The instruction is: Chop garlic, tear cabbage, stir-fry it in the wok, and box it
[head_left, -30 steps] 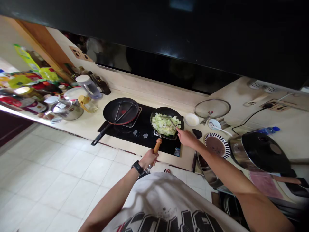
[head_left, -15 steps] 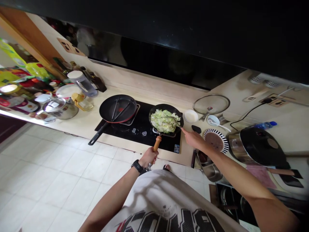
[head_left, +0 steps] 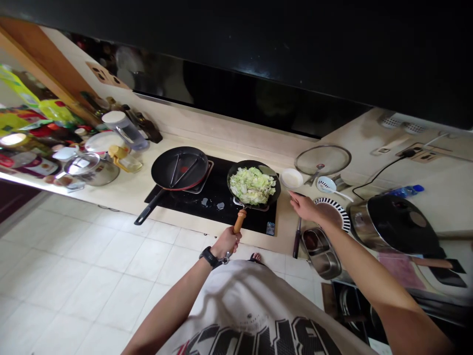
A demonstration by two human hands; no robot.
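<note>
Your left hand [head_left: 227, 242] clamps the orange-brown wooden handle [head_left: 239, 221] of a round black wok [head_left: 258, 165] holding pale green chopped cabbage [head_left: 253, 186]. Your open right hand [head_left: 305, 207], empty, sits just beside the wok. The black lettering [head_left: 258, 340] on your white T-shirt [head_left: 240, 296] is too warped to read.

The picture is bright and fairly even across the pale floor tiles [head_left: 111, 291], with the strongest light at the upper left of the frame, where the colourful packets [head_left: 22, 93] wash out into soft glare. The black range hood [head_left: 236, 44] makes a dark band along the top, marked only by faint sheen, and the frying pan [head_left: 253, 185] shows a thin glint at its rim. Soft shadows cross the white T-shirt [head_left: 244, 301] — wide-angle distortion bends the edges, and the lower right corner falls dark and smeared.
</note>
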